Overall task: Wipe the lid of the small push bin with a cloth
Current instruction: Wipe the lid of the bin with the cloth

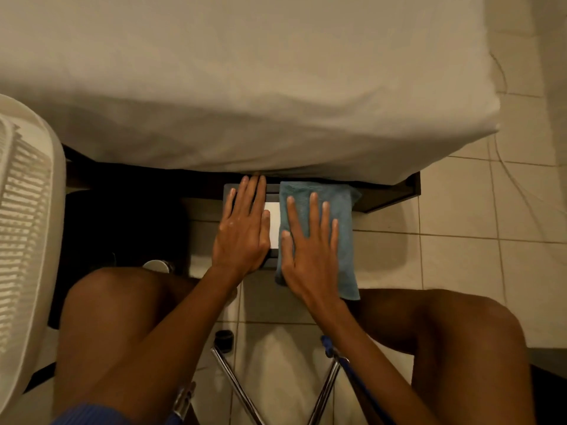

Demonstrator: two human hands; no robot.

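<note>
The small push bin [273,191] stands on the floor just below the bed's edge, seen from above. Its lid has a grey frame and a white flap [274,222]. My left hand [244,231] lies flat on the lid's left half, fingers together and pointing toward the bed. A folded blue cloth [343,216] covers the lid's right half and hangs over its near edge. My right hand [313,250] presses flat on the cloth, fingers spread. Most of the lid is hidden under the hands and cloth.
A bed with a pale sheet [245,87] fills the top, on a dark frame [389,194]. A white slatted basket [24,228] stands at the left. My bare knees flank the bin above chrome chair legs [233,381]. Tiled floor [460,225] lies to the right.
</note>
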